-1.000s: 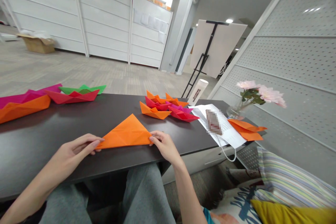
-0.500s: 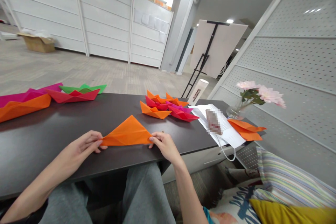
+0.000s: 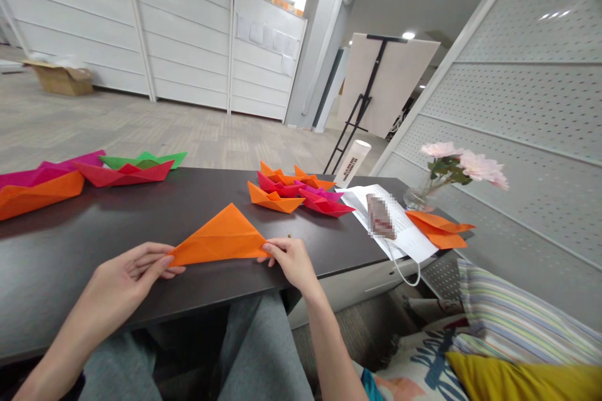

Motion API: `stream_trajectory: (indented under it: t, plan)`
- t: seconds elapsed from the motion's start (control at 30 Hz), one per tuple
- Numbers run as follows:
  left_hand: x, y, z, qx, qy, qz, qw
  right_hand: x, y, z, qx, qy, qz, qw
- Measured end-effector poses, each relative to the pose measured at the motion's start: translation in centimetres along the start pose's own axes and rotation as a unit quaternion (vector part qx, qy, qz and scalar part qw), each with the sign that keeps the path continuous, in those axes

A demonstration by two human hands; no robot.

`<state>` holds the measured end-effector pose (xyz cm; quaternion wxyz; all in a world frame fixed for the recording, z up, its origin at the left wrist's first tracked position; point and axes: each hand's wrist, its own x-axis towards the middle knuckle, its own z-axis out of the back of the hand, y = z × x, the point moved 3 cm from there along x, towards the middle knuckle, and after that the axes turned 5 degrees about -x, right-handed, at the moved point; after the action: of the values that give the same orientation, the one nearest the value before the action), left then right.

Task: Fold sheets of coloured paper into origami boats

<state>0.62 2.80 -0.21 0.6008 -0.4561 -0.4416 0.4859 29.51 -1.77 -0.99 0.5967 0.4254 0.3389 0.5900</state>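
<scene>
Paper triangle (image 3: 220, 239) is tilting over the dark table (image 3: 126, 219); your left hand (image 3: 130, 270), pinching one corner, is shifting outward, your right hand (image 3: 292, 258) is pinching the other, apparently keeping folds taut.

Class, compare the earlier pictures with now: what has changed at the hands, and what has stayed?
Since half a second ago, the left hand has shifted slightly left and towards the person, bringing the orange paper's left corner with it. Nothing was let go: the right hand still pinches the other corner. The paper boats and flowers stayed put.
</scene>
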Motion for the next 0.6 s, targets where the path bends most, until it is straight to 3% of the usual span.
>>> stream_trajectory:
  t: [0.13, 0.23, 0.43, 0.5, 0.6]
  plan:
    - [-1.0, -0.3, -0.5, -0.078, 0.057, 0.018, 0.995, 0.4, -0.6, 0.2, 0.034, -0.005, -0.009, 0.999]
    - [-1.0, -0.9, -2.0, -0.107, 0.108, 0.031, 0.988, 0.7, -0.6, 0.3, 0.047, 0.007, -0.019, 0.999]
    - [0.7, -1.1, -4.7, -0.114, 0.121, 0.066, 0.984, 0.5, 0.6, -0.7, -0.046, 0.079, 0.001, 0.996]
    - [1.8, -1.3, -4.6, -0.122, 0.091, 0.069, 0.986, 0.5, 1.4, -0.9, -0.103, 0.049, 0.012, 0.993]
    - [3.9, -2.7, -3.6, -0.093, 0.066, 0.065, 0.991, 1.5, 4.0, -1.1, -0.174, -0.076, 0.080, 0.979]
